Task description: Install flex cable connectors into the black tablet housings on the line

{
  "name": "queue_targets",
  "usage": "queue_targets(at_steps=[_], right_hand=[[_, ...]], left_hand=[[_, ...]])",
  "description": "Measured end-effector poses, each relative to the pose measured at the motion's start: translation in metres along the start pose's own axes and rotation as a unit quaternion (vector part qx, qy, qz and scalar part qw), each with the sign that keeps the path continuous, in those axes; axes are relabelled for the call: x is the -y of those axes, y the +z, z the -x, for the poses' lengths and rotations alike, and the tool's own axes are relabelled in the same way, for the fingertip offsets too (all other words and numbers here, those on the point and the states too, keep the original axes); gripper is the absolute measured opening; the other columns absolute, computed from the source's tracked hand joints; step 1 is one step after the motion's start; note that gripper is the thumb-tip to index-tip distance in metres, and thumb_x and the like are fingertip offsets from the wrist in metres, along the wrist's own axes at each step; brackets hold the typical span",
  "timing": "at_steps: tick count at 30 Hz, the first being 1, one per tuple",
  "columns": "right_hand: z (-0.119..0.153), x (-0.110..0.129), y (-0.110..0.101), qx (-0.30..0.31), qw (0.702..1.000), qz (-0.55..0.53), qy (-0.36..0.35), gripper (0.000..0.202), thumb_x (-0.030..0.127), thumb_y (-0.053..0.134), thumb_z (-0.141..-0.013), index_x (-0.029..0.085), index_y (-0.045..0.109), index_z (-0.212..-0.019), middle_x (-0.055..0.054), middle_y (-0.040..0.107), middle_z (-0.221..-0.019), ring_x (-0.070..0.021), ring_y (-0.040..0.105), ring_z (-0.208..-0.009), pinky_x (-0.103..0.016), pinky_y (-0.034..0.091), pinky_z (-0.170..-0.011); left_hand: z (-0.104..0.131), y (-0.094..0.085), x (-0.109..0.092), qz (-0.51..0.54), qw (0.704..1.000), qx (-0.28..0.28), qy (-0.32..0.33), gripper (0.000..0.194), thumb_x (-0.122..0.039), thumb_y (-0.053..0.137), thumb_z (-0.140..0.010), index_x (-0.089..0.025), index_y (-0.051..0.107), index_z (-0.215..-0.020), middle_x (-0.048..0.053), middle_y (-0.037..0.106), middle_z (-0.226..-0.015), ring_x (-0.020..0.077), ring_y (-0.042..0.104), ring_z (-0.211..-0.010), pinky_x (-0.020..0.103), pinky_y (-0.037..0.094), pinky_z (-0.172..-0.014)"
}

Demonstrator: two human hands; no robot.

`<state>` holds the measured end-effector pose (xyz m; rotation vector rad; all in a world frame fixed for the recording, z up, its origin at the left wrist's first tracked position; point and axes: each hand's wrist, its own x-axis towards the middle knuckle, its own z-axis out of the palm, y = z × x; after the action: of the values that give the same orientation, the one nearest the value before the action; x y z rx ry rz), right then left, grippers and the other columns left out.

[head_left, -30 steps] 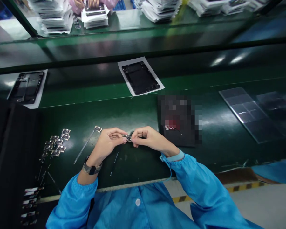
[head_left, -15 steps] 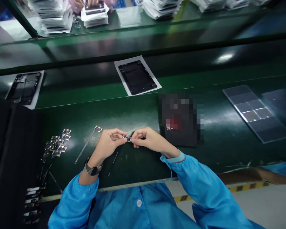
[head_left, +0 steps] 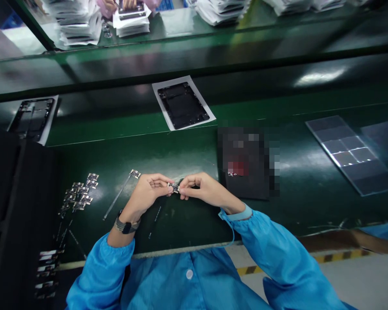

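Note:
Between my two hands, just above the green worktop (head_left: 187, 228), is a small circuit board (head_left: 173, 187) with a thin dark ribbon cable (head_left: 157, 214) hanging from it toward me. My left hand (head_left: 151, 189) pinches the board's left end between thumb and forefinger. At its right end my right hand (head_left: 200, 187) grips it the same way, fingers curled. Left of my left hand lies a similar board (head_left: 135, 173) with a long pale ribbon cable (head_left: 118, 198). Farther left is a loose pile of such boards (head_left: 79, 191), their cables trailing toward the front edge.
A black box (head_left: 22, 206) stands at the left, with more small parts (head_left: 47, 271) near its front. Tablet housings (head_left: 183, 105) lie on white sheets at the back. To the right are a dark, partly pixelated flat item (head_left: 245, 181) and clear plastic sheets (head_left: 351, 157). A co-worker's hands (head_left: 127, 4) show across.
Both hands keep their pinch on the circuit board with hardly any movement. The whole view has shifted very slightly, and the tablet housing at the back sits a little farther left.

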<state>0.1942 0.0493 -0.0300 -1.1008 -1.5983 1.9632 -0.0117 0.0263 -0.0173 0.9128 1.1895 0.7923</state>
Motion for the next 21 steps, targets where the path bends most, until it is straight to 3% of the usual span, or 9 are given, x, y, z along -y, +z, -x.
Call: queue_targets(at_steps=[21], right_hand=[[-0.0035,-0.0030,-0.0006,0.043,0.998,-0.041,-0.004,0.032,0.045,0.076,-0.077,0.014,0.067,-0.080,-0.005,0.074,-0.074,-0.0170,0.070,-0.071,-0.033,0.055,-0.075]], left_hand=[[0.0007,0.0017,0.0009,0.021,0.999,0.035,-0.005,0.017,-0.019,0.080,-0.062,-0.013,0.075,-0.077,0.003,0.067,-0.059,0.0144,0.063,-0.056,0.026,0.050,-0.060]])
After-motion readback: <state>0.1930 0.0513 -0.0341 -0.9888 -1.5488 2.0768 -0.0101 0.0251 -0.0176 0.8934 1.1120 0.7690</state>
